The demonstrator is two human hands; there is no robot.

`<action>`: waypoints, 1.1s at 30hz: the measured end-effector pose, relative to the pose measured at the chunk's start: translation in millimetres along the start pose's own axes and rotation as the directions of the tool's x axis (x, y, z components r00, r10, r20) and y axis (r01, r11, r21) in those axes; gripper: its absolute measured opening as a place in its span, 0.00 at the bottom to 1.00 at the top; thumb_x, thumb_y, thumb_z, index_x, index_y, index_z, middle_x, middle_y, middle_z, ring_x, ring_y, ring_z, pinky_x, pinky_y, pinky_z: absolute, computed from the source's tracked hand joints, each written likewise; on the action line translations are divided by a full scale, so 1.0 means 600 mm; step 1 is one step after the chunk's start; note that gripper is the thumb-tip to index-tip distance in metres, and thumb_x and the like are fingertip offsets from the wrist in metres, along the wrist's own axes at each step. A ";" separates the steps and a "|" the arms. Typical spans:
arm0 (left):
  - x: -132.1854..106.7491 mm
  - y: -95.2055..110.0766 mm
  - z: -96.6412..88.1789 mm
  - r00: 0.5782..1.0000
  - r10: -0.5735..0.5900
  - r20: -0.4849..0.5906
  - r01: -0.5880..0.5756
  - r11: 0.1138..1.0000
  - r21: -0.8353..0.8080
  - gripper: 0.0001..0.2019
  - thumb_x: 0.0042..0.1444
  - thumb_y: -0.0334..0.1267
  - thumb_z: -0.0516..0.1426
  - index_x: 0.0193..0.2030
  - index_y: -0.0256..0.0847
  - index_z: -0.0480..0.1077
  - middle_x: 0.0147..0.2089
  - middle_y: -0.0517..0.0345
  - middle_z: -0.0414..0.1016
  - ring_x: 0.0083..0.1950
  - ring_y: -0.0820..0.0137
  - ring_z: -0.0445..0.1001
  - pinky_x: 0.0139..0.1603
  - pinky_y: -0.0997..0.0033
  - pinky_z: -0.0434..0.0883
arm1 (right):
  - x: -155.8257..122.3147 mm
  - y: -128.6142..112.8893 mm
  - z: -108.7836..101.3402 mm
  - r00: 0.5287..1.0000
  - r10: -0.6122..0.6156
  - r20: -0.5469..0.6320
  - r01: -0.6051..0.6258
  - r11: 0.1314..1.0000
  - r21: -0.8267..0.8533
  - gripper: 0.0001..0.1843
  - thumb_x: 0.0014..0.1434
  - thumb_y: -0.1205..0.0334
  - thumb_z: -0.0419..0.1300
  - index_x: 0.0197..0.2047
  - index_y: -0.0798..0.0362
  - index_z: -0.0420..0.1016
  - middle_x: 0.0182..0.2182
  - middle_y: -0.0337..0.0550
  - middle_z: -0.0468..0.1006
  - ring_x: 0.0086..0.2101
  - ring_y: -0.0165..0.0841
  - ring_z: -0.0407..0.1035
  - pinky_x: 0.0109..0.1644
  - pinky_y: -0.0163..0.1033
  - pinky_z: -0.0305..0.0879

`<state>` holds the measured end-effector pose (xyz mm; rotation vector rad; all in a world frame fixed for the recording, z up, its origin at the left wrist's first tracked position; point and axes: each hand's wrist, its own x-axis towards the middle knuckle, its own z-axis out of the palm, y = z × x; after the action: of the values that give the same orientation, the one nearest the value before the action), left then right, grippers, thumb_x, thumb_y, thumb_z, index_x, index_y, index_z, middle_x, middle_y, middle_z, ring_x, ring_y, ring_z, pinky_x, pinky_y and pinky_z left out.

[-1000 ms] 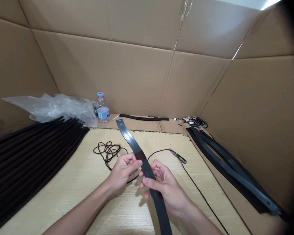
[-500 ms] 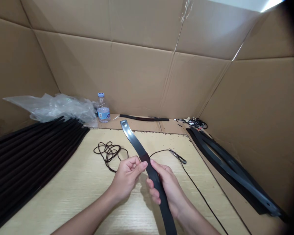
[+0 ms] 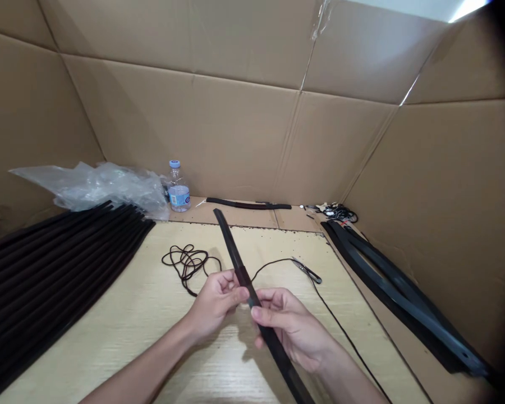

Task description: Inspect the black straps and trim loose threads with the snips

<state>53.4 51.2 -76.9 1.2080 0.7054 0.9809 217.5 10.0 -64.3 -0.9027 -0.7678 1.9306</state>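
Both hands hold a long dark strip (image 3: 229, 240), bare at its far end and black along its near part. It is raised above the table and turned nearly edge-on. Dark brown cord is wound in a short band (image 3: 243, 275) around it. My left hand (image 3: 216, 297) pinches the strip just below this band, thumb on top. Lower down, my right hand (image 3: 292, 325) grips it between thumb and fingers. One tail of brown cord (image 3: 273, 262) runs from the band to the right; a loose tangle of cord (image 3: 187, 261) lies left of the strip.
Thread snips (image 3: 309, 271) lie on the table (image 3: 185, 359) at right. Many black strips (image 3: 59, 280) fill the left side; curved strips (image 3: 399, 297) line the right. A water bottle (image 3: 179, 188), plastic bags (image 3: 109, 188) and another black strip (image 3: 248, 204) sit at the back by the cardboard wall (image 3: 235, 129).
The strip has rolled from showing its broad face to nearly edge-on. My right hand has shifted its grip slightly lower, its thumb now on top. My left hand stays near the band.
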 end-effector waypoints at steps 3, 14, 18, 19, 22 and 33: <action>-0.001 0.007 0.003 0.997 -0.020 0.072 0.019 1.000 0.013 0.21 0.44 0.51 0.66 0.33 0.32 0.70 0.22 0.59 0.63 0.21 0.79 0.51 0.21 0.77 0.46 | -0.002 -0.003 0.000 0.992 -0.025 0.125 0.033 0.997 -0.064 0.18 0.43 0.66 0.70 0.30 0.58 0.63 0.25 0.35 0.67 0.21 0.23 0.63 0.24 0.35 0.68; -0.005 0.006 0.000 1.000 0.006 0.015 -0.006 1.000 0.010 0.20 0.45 0.50 0.65 0.24 0.34 0.66 0.18 0.65 0.53 0.19 0.81 0.46 0.21 0.77 0.42 | -0.002 0.012 0.022 0.997 -0.077 0.004 0.077 0.996 -0.052 0.22 0.58 0.44 0.54 0.40 0.56 0.60 0.19 0.41 0.71 0.14 0.24 0.60 0.16 0.27 0.52; -0.006 0.005 0.006 1.000 -0.006 0.005 0.006 1.000 0.007 0.19 0.48 0.49 0.64 0.24 0.35 0.65 0.18 0.67 0.50 0.19 0.81 0.44 0.20 0.77 0.41 | 0.000 0.014 0.024 0.997 -0.061 -0.054 0.057 0.995 -0.078 0.22 0.57 0.43 0.55 0.36 0.56 0.61 0.18 0.40 0.69 0.13 0.23 0.57 0.15 0.26 0.48; -0.007 0.005 0.008 1.000 -0.013 0.003 0.013 1.000 0.001 0.19 0.48 0.49 0.63 0.24 0.35 0.64 0.18 0.67 0.50 0.19 0.82 0.44 0.20 0.77 0.42 | 0.001 0.013 0.025 0.996 -0.065 -0.056 0.060 0.994 -0.086 0.22 0.57 0.43 0.54 0.35 0.56 0.61 0.18 0.40 0.68 0.13 0.23 0.57 0.14 0.26 0.48; -0.006 0.004 0.013 0.999 -0.032 0.005 0.032 0.998 -0.045 0.18 0.51 0.49 0.61 0.26 0.36 0.64 0.18 0.64 0.56 0.18 0.80 0.50 0.20 0.78 0.45 | 0.005 0.010 0.025 0.993 -0.107 -0.042 0.103 0.991 -0.081 0.20 0.59 0.46 0.54 0.36 0.58 0.63 0.20 0.42 0.70 0.15 0.24 0.60 0.17 0.27 0.51; 0.011 -0.001 0.005 0.984 -0.018 -0.179 0.015 1.000 -0.016 0.20 0.44 0.50 0.65 0.23 0.35 0.64 0.15 0.67 0.54 0.17 0.81 0.47 0.18 0.80 0.43 | 0.009 0.011 0.010 0.982 -0.156 -0.106 0.154 0.988 -0.023 0.24 0.44 0.62 0.70 0.41 0.57 0.64 0.32 0.43 0.73 0.29 0.26 0.67 0.31 0.32 0.66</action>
<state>58.9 55.9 -76.6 1.1084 0.8466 1.0885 207.6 10.9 -67.5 -0.9207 -0.7664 1.7285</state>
